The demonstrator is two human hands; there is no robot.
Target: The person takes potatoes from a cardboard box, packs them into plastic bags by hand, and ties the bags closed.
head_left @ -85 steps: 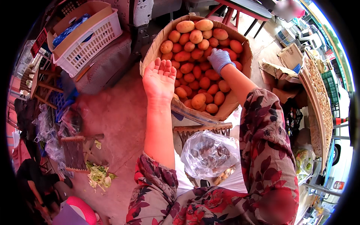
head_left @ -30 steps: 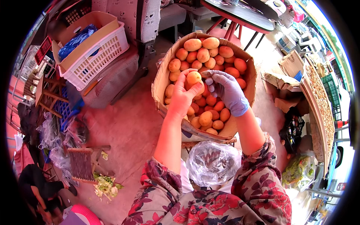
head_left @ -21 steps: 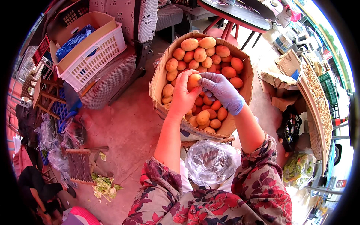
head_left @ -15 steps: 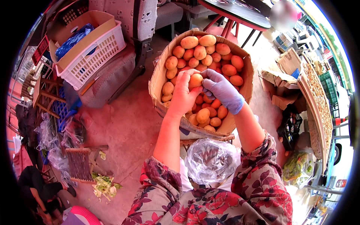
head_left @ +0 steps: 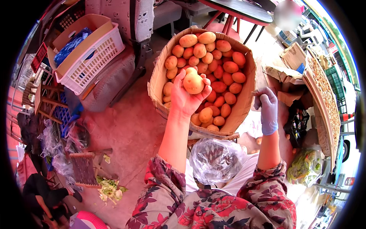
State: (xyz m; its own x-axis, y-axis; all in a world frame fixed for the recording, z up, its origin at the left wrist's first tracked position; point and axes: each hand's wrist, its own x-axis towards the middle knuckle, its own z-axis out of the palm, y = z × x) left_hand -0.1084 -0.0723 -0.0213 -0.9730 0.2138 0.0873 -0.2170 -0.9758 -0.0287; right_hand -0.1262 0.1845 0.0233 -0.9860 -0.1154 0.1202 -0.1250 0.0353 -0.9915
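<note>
My bare left hand [head_left: 184, 95] is raised palm-up over the cardboard box, its fingers curled around an orange oval fruit [head_left: 193, 84]. A second rounded, paler shape shows just behind that fruit; whether it lies in the hand as well, I cannot tell. My right hand [head_left: 266, 108], in a thin bluish-purple glove, is off the box's right side with its fingers closed. A small greyish bit sticks out at its fingertips, too small to name. Many similar fruits [head_left: 230, 67] are piled inside the open cardboard box [head_left: 249, 91].
A clear plastic bag [head_left: 217, 158] lies between my legs. At upper left a white plastic crate [head_left: 95, 57] sits on a grey seat. A black round table [head_left: 244, 11] stands beyond the box. Low stools, cardboard [head_left: 295, 57] and a bag of greens [head_left: 305, 170] flank me.
My hands have come apart: the right moved from the fruit to the right, past the box's rim. The left still holds a fruit and has turned palm-up.
</note>
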